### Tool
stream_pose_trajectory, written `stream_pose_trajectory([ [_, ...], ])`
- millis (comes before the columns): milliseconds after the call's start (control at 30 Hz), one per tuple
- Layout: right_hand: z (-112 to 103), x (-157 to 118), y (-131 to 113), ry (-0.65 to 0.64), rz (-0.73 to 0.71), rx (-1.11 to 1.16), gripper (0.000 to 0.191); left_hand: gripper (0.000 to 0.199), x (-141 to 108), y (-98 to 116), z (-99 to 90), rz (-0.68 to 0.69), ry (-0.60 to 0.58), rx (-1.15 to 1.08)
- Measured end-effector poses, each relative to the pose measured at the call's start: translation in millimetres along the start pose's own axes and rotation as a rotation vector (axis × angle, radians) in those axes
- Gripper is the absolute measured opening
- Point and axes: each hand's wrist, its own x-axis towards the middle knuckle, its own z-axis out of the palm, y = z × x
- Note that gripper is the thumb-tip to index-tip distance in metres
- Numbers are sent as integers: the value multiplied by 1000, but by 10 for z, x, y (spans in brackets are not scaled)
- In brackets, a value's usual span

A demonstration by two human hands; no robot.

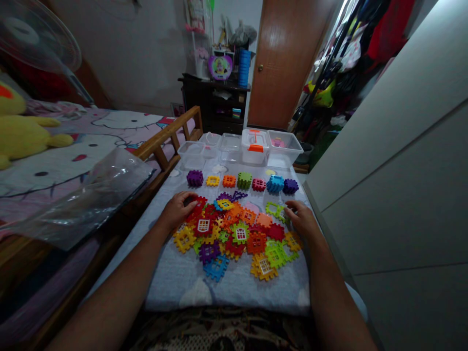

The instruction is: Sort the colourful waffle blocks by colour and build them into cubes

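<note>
A heap of flat, notched plastic building tiles lies on the cloth-covered surface between my hands. At its left edge, my left hand (179, 209) rests with fingers spread, touching or just beside a red tile (198, 204). Opposite, my right hand (300, 218) has its fingers apart, and the fingertips reach a light green tile (275, 209). Within the heap are an orange tile (256, 242), a purple tile (209, 251), a blue tile (216, 267) and a yellow tile with a white window (263, 266). Many tiles overlap and are partly hidden.
Behind the heap runs a row of colour-sorted stacks, among them a purple stack (195, 178) and a green stack (244, 181). Farther back stand clear bins (284, 146) and a lidded box with orange latches (255, 153). A wooden bed rail (168, 134) borders the left, a pale cabinet (395, 161) the right.
</note>
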Motion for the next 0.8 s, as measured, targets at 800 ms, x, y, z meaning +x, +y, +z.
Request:
stream_pose_trajectory([
  [800, 210, 147, -96, -53, -200, -152, 44, 40, -7, 12, 6, 0, -6, -14],
])
